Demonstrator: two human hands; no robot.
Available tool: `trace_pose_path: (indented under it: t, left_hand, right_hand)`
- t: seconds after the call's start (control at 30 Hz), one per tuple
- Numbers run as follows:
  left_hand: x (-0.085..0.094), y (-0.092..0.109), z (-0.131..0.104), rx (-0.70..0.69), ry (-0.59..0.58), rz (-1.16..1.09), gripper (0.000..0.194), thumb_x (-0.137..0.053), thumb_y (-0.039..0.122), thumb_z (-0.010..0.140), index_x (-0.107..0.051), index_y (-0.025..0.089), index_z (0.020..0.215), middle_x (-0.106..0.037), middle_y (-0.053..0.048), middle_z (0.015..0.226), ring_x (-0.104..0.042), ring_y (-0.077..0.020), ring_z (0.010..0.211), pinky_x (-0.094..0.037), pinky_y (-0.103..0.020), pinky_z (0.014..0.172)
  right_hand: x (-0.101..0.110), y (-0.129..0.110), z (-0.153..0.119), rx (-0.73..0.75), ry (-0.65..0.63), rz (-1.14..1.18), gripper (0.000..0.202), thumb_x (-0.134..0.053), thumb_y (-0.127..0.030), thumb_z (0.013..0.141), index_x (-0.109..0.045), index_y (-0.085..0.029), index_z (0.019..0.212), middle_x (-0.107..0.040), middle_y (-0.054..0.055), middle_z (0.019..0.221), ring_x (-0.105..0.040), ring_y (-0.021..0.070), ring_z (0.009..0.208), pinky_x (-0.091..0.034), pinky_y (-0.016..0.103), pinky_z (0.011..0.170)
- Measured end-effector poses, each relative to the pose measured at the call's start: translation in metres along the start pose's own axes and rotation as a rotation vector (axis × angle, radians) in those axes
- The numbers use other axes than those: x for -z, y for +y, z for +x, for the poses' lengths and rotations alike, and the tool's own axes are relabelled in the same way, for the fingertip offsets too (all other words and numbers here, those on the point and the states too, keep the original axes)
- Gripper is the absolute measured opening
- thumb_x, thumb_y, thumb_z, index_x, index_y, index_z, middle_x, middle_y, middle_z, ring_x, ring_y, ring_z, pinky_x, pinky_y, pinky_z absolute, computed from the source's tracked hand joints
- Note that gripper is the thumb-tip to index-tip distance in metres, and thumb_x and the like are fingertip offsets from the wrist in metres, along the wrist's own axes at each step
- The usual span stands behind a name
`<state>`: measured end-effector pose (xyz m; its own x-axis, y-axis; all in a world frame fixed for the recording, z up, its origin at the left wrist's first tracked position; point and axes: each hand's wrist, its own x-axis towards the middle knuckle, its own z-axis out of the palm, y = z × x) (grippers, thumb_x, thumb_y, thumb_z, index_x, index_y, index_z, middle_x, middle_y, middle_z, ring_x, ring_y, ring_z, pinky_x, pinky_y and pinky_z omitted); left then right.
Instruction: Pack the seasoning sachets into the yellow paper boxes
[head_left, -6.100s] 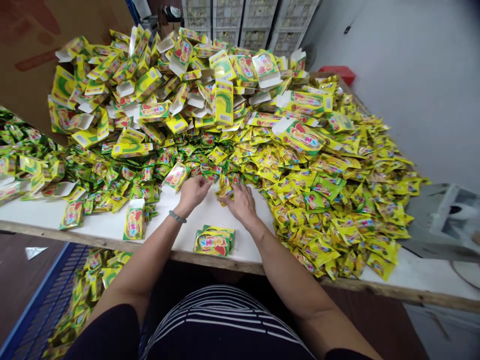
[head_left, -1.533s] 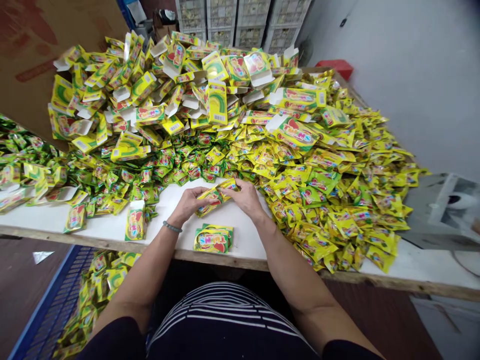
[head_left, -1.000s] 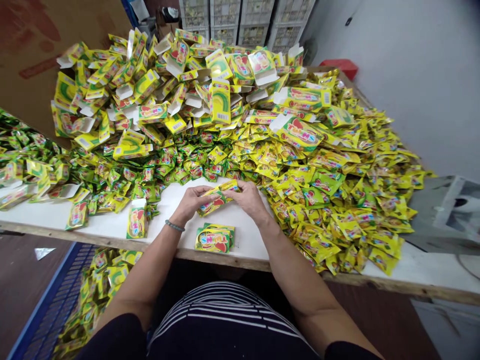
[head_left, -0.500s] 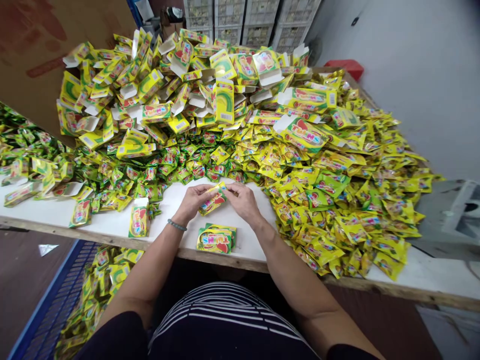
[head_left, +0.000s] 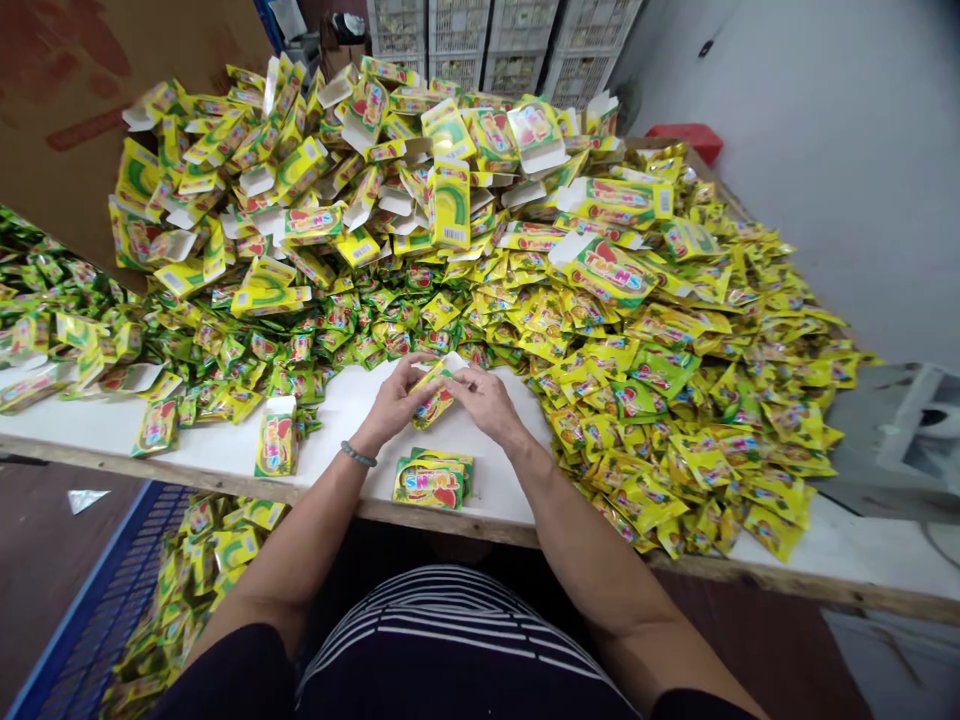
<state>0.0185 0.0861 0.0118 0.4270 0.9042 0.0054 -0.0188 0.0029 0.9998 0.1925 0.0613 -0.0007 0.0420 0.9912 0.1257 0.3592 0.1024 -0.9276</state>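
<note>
A small yellow and green candy box (head_left: 433, 408) is held tilted over the white tabletop, a white flap raised at its far end. My left hand (head_left: 395, 400) is closed around the box's left side, a bracelet on the wrist. My right hand (head_left: 487, 402) pinches the box at its far right end near the flap; its fingertips partly hide it. Close below both hands, a small pile of similar candy boxes (head_left: 429, 482) lies near the table's front edge. Farther left lies another box (head_left: 276, 437) with its white flap out.
Behind my hands rises a heap of open boxes (head_left: 450, 205). Yellow sachets (head_left: 675, 440) spread to the right, green sachets (head_left: 375, 325) to the left and centre. A blue crate (head_left: 112, 570) with filled boxes stands below the table's left edge. A cardboard carton (head_left: 67, 130) leans in at upper left.
The box in my hands has turned steeper, and a white flap now shows at its far end. My left hand has shifted slightly right and up.
</note>
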Motion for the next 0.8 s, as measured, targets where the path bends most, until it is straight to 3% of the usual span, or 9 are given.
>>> trace_pose_path:
  t: [0.1, 0.2, 0.3, 0.43, 0.6, 0.8]
  left_hand:
    - [0.001, 0.001, 0.0, -0.013, -0.006, 0.105, 0.053, -0.072, 0.045, 0.081, -0.059, 0.021, 0.126, -0.055, 0.004, 0.068, -0.048, -0.0089, 0.06, -0.037, -0.02, 0.056]
    - [0.002, -0.001, 0.0, 0.005, 0.052, -0.023, 0.055, -0.068, 0.048, 0.083, -0.055, 0.023, 0.13, -0.058, 0.003, 0.075, -0.052, -0.01, 0.062, -0.04, -0.021, 0.057]
    - [0.003, -0.003, -0.001, 0.001, 0.075, -0.101, 0.055, -0.073, 0.046, 0.08, -0.055, 0.023, 0.126, -0.062, 0.0, 0.085, -0.058, -0.0116, 0.071, -0.045, -0.022, 0.065]
    - [0.003, -0.004, 0.0, 0.023, 0.074, -0.105, 0.046, -0.077, 0.045, 0.076, -0.06, 0.021, 0.112, -0.057, 0.004, 0.074, -0.054, -0.0093, 0.064, -0.043, -0.02, 0.06]
    - [0.001, -0.004, 0.001, 0.011, 0.074, -0.14, 0.04, -0.076, 0.044, 0.076, -0.062, 0.019, 0.104, -0.054, 0.006, 0.064, -0.049, -0.0069, 0.056, -0.038, -0.019, 0.054]
    - [0.001, -0.003, -0.001, 0.005, 0.192, -0.18, 0.047, -0.083, 0.04, 0.069, -0.052, 0.021, 0.099, -0.059, 0.008, 0.06, -0.05, -0.0068, 0.05, -0.036, -0.018, 0.05]
  right_hand:
    - [0.001, 0.005, 0.001, -0.088, 0.103, 0.189, 0.036, -0.071, -0.052, 0.075, -0.067, -0.02, 0.091, -0.063, 0.0, 0.077, -0.056, 0.0152, 0.068, -0.049, 0.029, 0.069]
    - [-0.006, 0.004, -0.001, -0.067, 0.104, 0.34, 0.048, -0.074, -0.052, 0.072, -0.067, -0.02, 0.106, -0.067, 0.003, 0.087, -0.061, 0.0171, 0.077, -0.052, 0.03, 0.073]
    - [-0.013, 0.0, -0.006, 0.003, 0.059, 0.256, 0.039, -0.068, -0.049, 0.08, -0.071, -0.021, 0.106, -0.069, 0.005, 0.094, -0.062, 0.0187, 0.083, -0.052, 0.032, 0.079]
    - [-0.014, -0.003, -0.009, 0.021, 0.016, 0.168, 0.028, -0.06, -0.045, 0.086, -0.073, -0.02, 0.092, -0.07, 0.004, 0.086, -0.063, 0.0185, 0.081, -0.052, 0.031, 0.077]
    - [-0.01, -0.005, -0.009, 0.005, 0.029, 0.247, 0.048, -0.064, -0.042, 0.083, -0.064, -0.021, 0.126, -0.074, 0.006, 0.104, -0.068, 0.0196, 0.085, -0.055, 0.032, 0.079]
    - [-0.006, -0.016, -0.012, 0.063, -0.011, 0.197, 0.035, -0.054, -0.046, 0.092, -0.077, -0.024, 0.105, -0.076, 0.004, 0.109, -0.067, 0.0234, 0.104, -0.05, 0.038, 0.096]
